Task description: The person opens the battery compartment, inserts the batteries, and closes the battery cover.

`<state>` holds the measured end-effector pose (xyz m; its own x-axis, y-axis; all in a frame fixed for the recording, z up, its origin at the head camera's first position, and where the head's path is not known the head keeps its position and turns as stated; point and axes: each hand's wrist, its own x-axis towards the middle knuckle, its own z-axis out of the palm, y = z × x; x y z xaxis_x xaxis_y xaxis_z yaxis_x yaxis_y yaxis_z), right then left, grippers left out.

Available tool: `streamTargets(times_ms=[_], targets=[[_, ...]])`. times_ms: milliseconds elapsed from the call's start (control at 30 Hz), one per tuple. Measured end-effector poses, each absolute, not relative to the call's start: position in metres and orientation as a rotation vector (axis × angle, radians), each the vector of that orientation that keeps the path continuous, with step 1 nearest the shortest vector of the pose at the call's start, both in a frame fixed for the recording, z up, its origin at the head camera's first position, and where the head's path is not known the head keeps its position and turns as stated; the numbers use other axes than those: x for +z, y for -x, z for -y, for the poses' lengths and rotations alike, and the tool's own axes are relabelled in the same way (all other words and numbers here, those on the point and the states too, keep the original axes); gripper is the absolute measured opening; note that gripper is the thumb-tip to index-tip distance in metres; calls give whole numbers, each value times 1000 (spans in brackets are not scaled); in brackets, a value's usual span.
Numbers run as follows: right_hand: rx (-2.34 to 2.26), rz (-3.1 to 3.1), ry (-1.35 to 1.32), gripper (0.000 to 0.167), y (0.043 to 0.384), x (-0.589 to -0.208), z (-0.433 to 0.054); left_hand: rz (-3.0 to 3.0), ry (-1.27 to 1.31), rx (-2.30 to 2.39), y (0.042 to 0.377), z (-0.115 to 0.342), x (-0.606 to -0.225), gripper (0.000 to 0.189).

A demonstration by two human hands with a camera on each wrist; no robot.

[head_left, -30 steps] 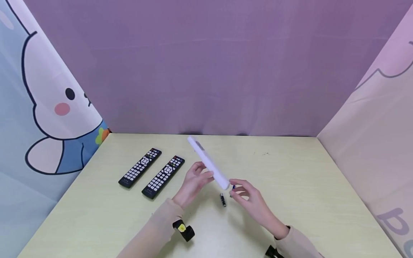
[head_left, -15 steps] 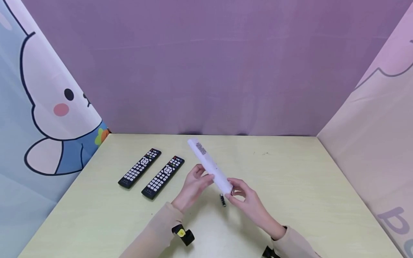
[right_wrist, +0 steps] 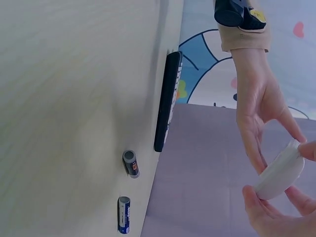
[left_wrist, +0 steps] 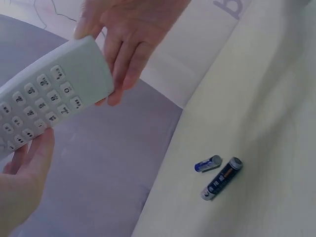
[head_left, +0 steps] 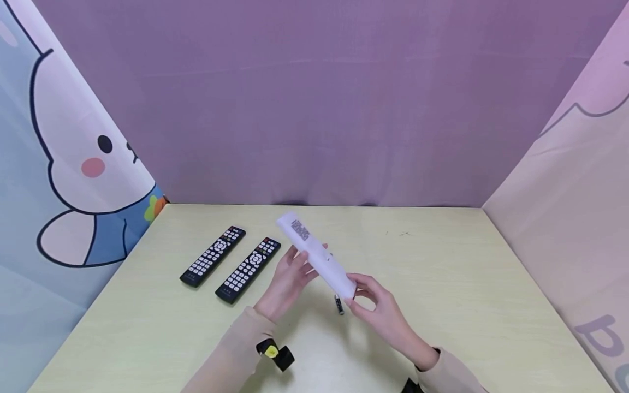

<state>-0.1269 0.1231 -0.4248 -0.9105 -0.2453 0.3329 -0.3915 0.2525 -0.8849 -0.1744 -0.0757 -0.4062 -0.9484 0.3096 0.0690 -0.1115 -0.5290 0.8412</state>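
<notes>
A white remote control [head_left: 318,259] is held slanted above the table, its back with a printed code label turned up toward the head view. My left hand [head_left: 286,285] holds it along its middle, thumb on one edge and fingers reaching past the other. With thumb and fingers my right hand [head_left: 379,311] pinches its near end. White buttons on the remote's underside face [left_wrist: 42,101] show in the left wrist view. Beneath lie a dark battery [head_left: 339,305] and a blue battery [right_wrist: 124,216]; the remote and right hand hide the blue one from the head view.
Two black remotes, one [head_left: 213,256] farther left and the other [head_left: 248,270] nearer the left hand, lie parallel on the pale wooden table [head_left: 467,284]. A purple cloth [head_left: 314,109] stands behind the table, with printed cloths at both sides.
The white remote has rolled so its back faces up, and its far end has swung left. My right hand has come onto its near end; my left hand has shifted slightly left.
</notes>
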Motion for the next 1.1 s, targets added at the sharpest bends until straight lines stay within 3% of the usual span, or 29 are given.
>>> streamTargets(times_ms=[167, 433, 1100], targets=[[1694, 2363, -652, 42, 122, -423, -123, -1270, -368, 2548, 176, 79, -397, 54], [1552, 2295, -765, 47, 119, -425, -122, -1111, -448, 2592, 175, 80, -386, 78], [1253, 2271, -907, 53, 113, -432, -119, -829, -188, 2773, 169, 81, -370, 84]])
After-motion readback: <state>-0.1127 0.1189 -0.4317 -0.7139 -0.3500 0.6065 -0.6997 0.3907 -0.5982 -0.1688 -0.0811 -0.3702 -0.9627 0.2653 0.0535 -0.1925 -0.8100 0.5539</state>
